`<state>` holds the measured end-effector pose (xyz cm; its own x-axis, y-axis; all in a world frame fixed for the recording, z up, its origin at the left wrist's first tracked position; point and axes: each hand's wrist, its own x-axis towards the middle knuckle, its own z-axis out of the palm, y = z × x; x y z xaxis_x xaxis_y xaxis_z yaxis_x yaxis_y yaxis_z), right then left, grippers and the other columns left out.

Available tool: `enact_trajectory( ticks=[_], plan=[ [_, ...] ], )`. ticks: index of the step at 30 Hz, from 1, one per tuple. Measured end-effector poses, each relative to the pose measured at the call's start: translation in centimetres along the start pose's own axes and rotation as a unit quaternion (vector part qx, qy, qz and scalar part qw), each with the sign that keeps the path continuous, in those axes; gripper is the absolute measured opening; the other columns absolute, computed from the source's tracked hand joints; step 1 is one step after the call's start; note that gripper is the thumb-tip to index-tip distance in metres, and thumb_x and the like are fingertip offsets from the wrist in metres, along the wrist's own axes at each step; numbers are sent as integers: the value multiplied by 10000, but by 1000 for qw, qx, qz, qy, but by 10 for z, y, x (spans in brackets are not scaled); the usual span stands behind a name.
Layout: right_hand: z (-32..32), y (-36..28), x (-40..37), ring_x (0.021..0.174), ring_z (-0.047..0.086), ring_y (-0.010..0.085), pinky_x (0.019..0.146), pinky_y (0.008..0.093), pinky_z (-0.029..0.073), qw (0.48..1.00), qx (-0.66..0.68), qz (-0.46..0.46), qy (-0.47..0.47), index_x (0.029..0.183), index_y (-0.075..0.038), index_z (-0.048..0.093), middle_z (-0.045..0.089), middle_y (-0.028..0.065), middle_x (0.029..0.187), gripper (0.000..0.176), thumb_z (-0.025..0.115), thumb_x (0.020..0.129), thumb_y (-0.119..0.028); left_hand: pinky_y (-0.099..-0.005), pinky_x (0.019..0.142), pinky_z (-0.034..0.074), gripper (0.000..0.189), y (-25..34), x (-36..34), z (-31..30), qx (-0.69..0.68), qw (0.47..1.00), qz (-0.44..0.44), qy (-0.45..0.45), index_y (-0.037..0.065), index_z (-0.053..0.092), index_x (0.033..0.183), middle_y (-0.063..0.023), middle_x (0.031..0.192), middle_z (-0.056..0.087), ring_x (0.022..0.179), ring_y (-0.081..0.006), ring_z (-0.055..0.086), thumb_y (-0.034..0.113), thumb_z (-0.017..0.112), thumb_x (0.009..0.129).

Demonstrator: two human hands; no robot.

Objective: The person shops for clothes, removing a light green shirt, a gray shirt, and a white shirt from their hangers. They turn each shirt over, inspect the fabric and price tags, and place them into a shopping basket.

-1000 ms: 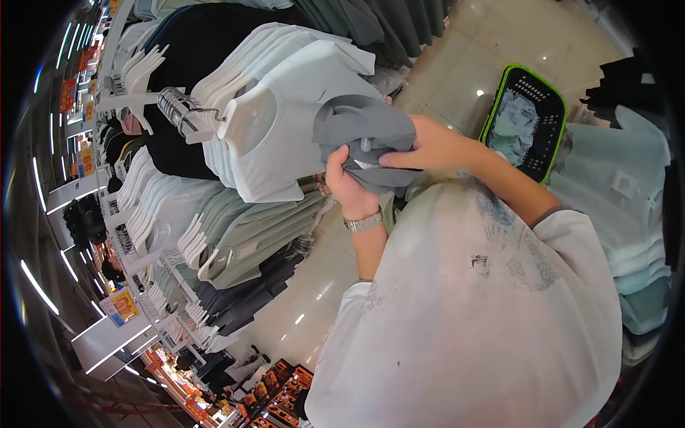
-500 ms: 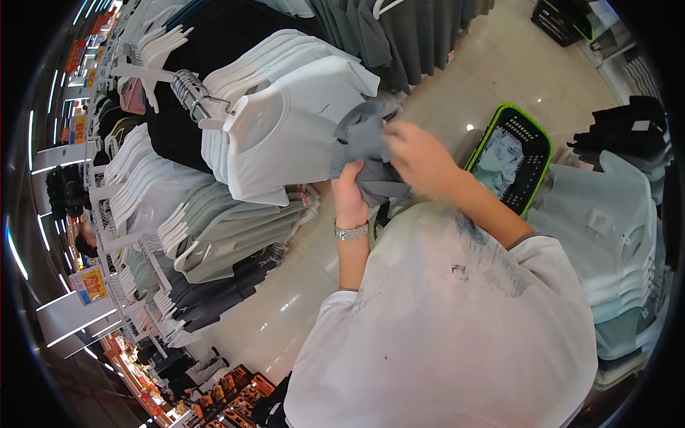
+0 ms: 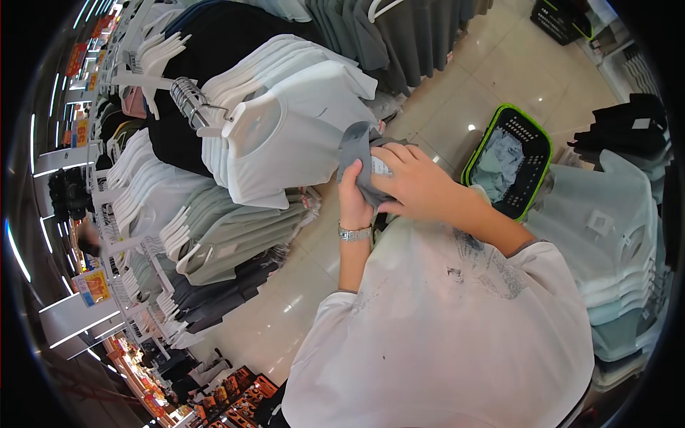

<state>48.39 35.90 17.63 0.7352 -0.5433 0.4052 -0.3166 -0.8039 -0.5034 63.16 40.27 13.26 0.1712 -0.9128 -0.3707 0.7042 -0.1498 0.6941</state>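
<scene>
A bunched grey garment (image 3: 353,146) is held up in front of my chest. My left hand (image 3: 352,196), with a metal watch on its wrist, grips it from the left, thumb on the near side. From the right, my right hand (image 3: 421,178) lies over the cloth with its fingers curled onto it. Between the hands a white label (image 3: 380,166) shows on the fabric, too small to read. Much of the garment is hidden behind my fingers. Just left of it hangs a white T-shirt (image 3: 314,107) at the front of a rack arm.
A black basket with a green rim (image 3: 548,153) stands on the floor to the right, pale cloth inside. Clothes racks (image 3: 128,76) line the left side. Pale shirts (image 3: 606,221) hang at the right. Another black basket (image 3: 556,25) is at the far top right.
My right hand has come down and left onto the grey garment, its fingers now over the cloth. The white label has come into view. My left hand keeps its grip.
</scene>
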Motion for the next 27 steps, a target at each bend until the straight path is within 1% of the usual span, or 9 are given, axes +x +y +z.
enact_trajectory(
  ticks=[2, 5, 8, 9, 12, 13, 17, 22, 27],
  plan=[
    [-7, -2, 1, 1119, 402, 301, 903, 464, 349, 1000, 4, 7, 17, 815, -85, 613, 471, 109, 1144, 213, 672, 677, -237, -354, 914, 394, 398, -1, 1, -3, -42, 998, -9, -49, 1, 420, 1215, -108, 1195, 495, 1076, -216, 492, 209, 449, 877],
    [-14, -1, 5, 1139, 389, 309, 944, 534, 302, 998, -7, 59, 36, 802, -77, 611, 482, 99, 1137, 197, 662, 684, -226, -349, 933, 376, 399, -11, 3, -6, -2, 999, 38, -26, 3, 391, 1244, -111, 1225, 471, 1101, -216, 473, 193, 438, 896],
    [-2, 0, 7, 1089, 419, 299, 968, 544, 284, 986, -69, 54, 140, 775, -55, 626, 525, 105, 1058, 172, 615, 663, -185, -347, 951, 360, 405, -25, 7, -10, -28, 999, 42, -17, 4, 367, 1266, -114, 1244, 456, 1119, -212, 458, 167, 435, 902],
    [3, -2, 6, 1060, 436, 286, 971, 525, 294, 986, -67, 35, 150, 764, -54, 621, 530, 99, 1022, 168, 601, 646, -173, -341, 934, 379, 371, -28, 9, -11, -40, 999, 28, -11, 8, 398, 1243, -111, 1213, 482, 1092, -209, 481, 178, 403, 914],
    [20, -6, 1, 959, 476, 246, 965, 457, 331, 987, -60, -24, 146, 722, -58, 600, 531, 76, 908, 154, 568, 600, -147, -331, 905, 403, 355, -27, 8, -7, -94, 992, 0, -90, 9, 443, 1200, -105, 1170, 514, 1049, -205, 512, 217, 354, 927],
    [26, -3, -2, 916, 484, 233, 954, 426, 349, 990, -58, -43, 125, 701, -64, 588, 522, 65, 865, 143, 563, 587, -146, -351, 919, 387, 414, -30, 8, -15, -101, 991, -7, -93, 19, 453, 1175, -114, 1161, 510, 1068, -222, 491, 271, 248, 917],
    [35, 0, -7, 774, 482, 200, 848, 325, 405, 994, -6, -67, 84, 627, -82, 533, 469, 34, 727, 84, 557, 573, -141, -346, 910, 395, 392, -29, 13, -26, -127, 989, -13, -70, 20, 474, 1150, -109, 1140, 529, 1042, -216, 511, 258, 269, 916],
    [31, 2, -4, 756, 474, 192, 717, 299, 380, 993, -23, -46, 103, 716, -89, 542, 472, 29, 714, 116, 559, 604, -116, -336, 868, 417, 349, -23, 11, -19, -217, 974, -18, -62, 18, 473, 1151, -87, 1131, 541, 1024, -195, 520, 235, 318, 926],
    [35, 11, -1, 753, 465, 192, 683, 296, 348, 991, -31, 31, 123, 830, -83, 567, 474, 25, 717, 197, 563, 633, -88, -374, 927, 374, 324, -22, 17, -27, -309, 944, -12, -116, 66, 445, 1194, -70, 1188, 506, 1102, -217, 465, 208, 354, 917]
  ],
)
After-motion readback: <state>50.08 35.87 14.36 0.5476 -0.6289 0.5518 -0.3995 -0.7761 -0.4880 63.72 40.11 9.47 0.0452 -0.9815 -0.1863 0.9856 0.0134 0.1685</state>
